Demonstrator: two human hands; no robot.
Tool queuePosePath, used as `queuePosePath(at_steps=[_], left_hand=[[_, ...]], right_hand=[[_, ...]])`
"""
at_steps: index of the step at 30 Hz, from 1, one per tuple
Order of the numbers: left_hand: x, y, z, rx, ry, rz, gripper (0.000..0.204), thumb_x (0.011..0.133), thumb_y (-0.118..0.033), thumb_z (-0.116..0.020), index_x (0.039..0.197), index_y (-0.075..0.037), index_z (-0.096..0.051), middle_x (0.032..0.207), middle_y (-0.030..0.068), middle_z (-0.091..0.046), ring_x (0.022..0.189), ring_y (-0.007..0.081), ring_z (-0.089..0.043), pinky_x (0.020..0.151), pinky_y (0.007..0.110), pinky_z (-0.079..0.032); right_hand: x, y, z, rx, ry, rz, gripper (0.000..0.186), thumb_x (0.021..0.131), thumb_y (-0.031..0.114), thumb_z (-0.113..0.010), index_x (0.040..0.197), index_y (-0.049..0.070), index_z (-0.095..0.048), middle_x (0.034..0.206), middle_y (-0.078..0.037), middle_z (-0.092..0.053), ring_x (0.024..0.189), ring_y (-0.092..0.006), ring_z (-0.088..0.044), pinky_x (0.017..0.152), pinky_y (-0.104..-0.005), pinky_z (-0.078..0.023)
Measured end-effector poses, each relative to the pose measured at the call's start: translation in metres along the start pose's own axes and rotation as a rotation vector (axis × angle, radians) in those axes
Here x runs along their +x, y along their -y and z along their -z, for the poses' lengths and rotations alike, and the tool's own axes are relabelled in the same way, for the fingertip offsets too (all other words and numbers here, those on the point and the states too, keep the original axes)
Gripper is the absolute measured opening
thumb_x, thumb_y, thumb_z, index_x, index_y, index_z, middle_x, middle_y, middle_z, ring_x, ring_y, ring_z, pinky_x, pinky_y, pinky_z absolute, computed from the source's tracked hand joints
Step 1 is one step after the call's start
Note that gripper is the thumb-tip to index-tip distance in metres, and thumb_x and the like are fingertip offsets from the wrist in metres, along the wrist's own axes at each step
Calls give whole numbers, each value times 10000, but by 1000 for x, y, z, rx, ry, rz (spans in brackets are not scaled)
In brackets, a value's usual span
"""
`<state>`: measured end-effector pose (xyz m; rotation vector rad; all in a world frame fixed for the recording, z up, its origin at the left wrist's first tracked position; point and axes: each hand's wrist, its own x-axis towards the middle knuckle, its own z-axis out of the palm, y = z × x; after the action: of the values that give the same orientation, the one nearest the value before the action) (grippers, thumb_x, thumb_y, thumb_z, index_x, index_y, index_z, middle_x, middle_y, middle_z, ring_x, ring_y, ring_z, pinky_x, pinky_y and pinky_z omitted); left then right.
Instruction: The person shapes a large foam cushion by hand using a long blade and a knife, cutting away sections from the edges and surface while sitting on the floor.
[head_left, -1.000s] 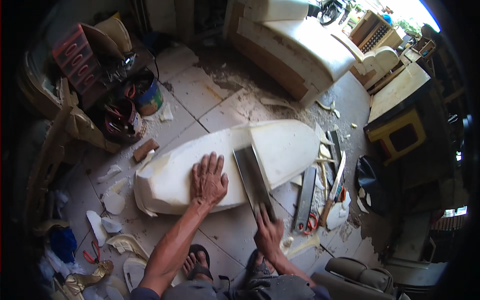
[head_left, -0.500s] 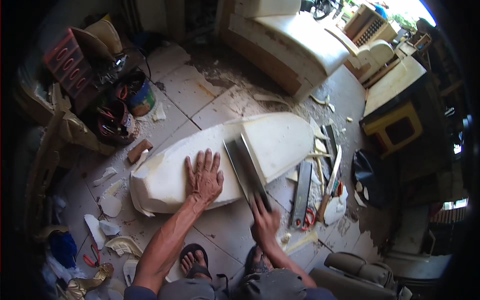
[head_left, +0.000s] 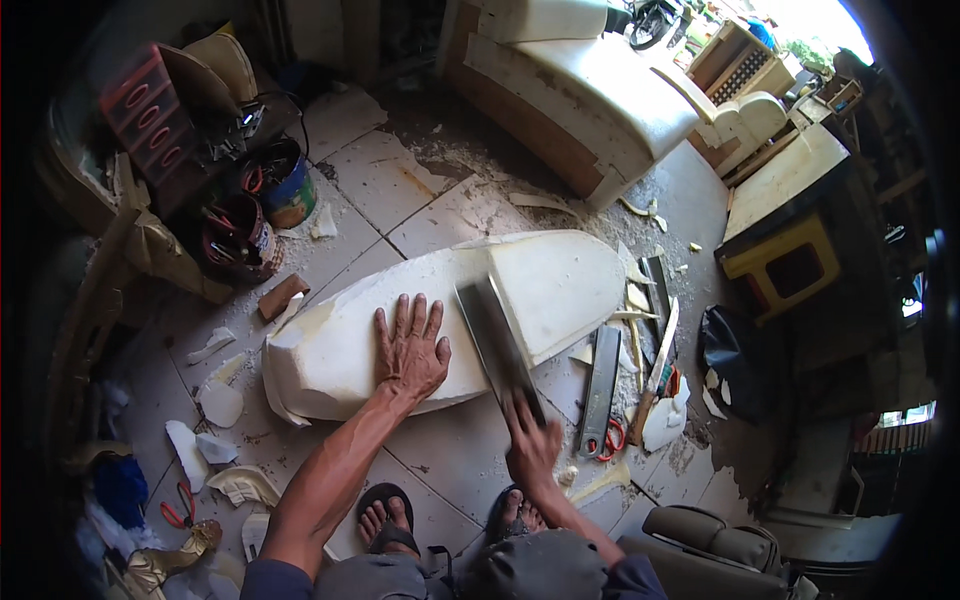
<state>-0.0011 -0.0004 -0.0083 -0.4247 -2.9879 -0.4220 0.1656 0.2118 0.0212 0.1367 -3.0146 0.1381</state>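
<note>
The right hand (head_left: 533, 450) and the long flat metal blade (head_left: 497, 340) it grips have shifted slightly over the white foam block (head_left: 565, 282). The view has swung too: block and wooden-handled knife (head_left: 661, 358) sit further left than a second ago, and more right-foot toes (head_left: 516, 503) show.

The block (head_left: 566, 284) is cream (yellowish in patches), the flat tool (head_left: 494, 330) dark grey, one bucket (head_left: 294, 203) blue-green.

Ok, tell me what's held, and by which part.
The right hand holds the long dark tool by its near end; the left hand rests on the white piece.
</note>
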Motion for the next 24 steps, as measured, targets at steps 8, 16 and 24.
queuePosePath(at_steps=[8,16,24], left_hand=[[-5,6,-4,-13,9,-8,630,996,-365,-467,1587,-153,-421,1659,153,-335,1571,373,-205,1244,665,-43],[-4,3,-6,-25,-35,-36,627,983,-361,-491,1569,-140,-452,1643,177,-355,1566,377,-219,1244,666,-41],[0,-12,-2,-34,-7,-42,641,988,-372,-485,1585,-148,-425,1655,169,-344,1572,369,-211,1250,655,-28]], right_hand=[[83,12,0,-71,-101,13,666,781,-32,-575,1410,179,-630,1532,-13,-553,932,-288,-559,908,-408,-418],[27,-9,21,-78,52,-94,755,786,-42,-550,1495,218,-557,1559,3,-529,1079,-314,-526,954,-434,-388],[-36,-61,11,-159,-41,-45,767,784,-62,-556,1477,264,-597,1548,24,-543,1177,-295,-514,996,-433,-366]])
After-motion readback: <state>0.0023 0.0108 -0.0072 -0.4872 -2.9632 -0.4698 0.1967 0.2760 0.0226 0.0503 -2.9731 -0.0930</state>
